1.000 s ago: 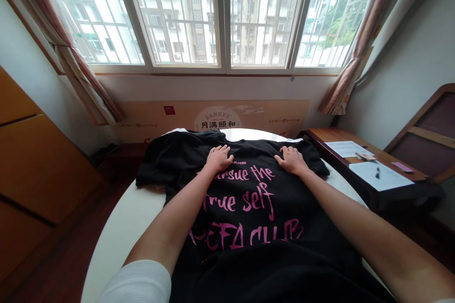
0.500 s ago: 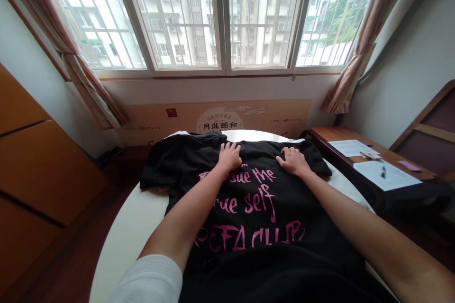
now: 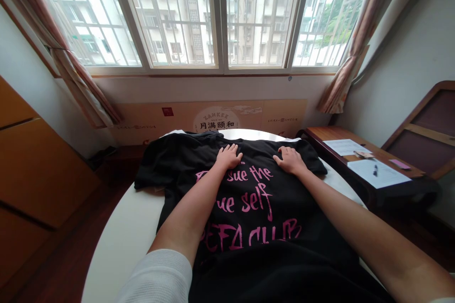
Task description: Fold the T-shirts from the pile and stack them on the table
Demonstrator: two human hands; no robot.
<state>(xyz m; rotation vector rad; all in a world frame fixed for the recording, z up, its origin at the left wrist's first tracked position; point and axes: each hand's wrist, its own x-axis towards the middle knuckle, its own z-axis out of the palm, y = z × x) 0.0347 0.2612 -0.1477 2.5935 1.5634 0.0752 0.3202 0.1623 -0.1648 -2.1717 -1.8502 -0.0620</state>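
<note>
A black T-shirt (image 3: 249, 199) with pink brush lettering lies spread out on a round white table (image 3: 117, 241). My left hand (image 3: 228, 157) rests flat on the shirt near its collar, and my left forearm covers part of the lettering. Further right, my right hand (image 3: 290, 161) presses on the shirt just above the word "the". Neither hand grips the cloth. The shirt's near end runs out of view below my arms.
To the right stands a wooden desk (image 3: 334, 139) with papers (image 3: 375, 173) and a pen (image 3: 375, 170) on it. A wooden chair back (image 3: 430, 125) is beyond it. A wooden cabinet (image 3: 39, 165) fills the left side. A printed board (image 3: 213, 120) stands below the barred window (image 3: 177, 14).
My left hand has slid right toward the shirt's middle, and my forearm now hides more of the lettering. My right hand has stayed nearly in place.
</note>
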